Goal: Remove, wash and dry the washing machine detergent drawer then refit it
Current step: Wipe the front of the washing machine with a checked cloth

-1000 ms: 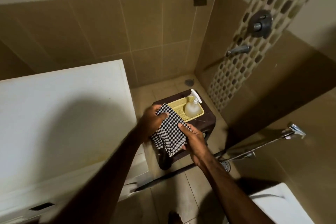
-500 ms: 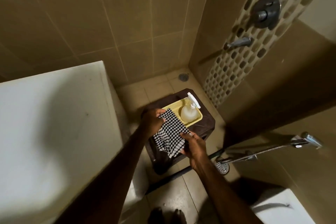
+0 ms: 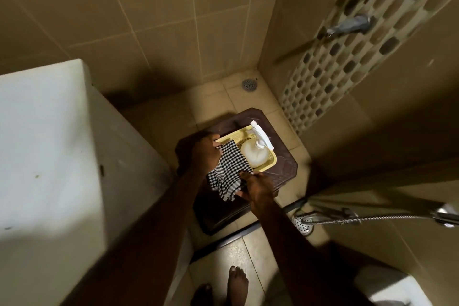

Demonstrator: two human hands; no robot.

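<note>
Both hands are working a checked cloth over a dark stool in a tiled shower corner. The left hand is gripping the cloth's top corner, at about eleven o'clock from the cloth's middle, with fingers curled round the fabric. The right hand is pinching its lower edge at about four o'clock, and the cloth is hanging stretched between the two. Its long axis is running from eleven to five o'clock. The drawer itself is not plainly showing: if it is here, it is lying under or inside the cloth, and I cannot tell its shape or which way it is pointing. That is the relation the next move is turning on, since the machine is standing at nine o'clock from the hands, so the left hand is the nearer one for carrying anything back to it. Judging by the cloth, the drying step is probably in hand, with refitting not yet done. Just beyond the cloth, at one o'clock, a yellow basket is sitting on the stool and holding a pump bottle. A floor drain is lying at twelve o'clock, near the wall. A hose is crossing at three o'clock, well apart from the hands. Two bare feet are showing at six o'clock, partly cut off by the frame. The machine's front and drawer slot are out of sight from this angle.
</note>
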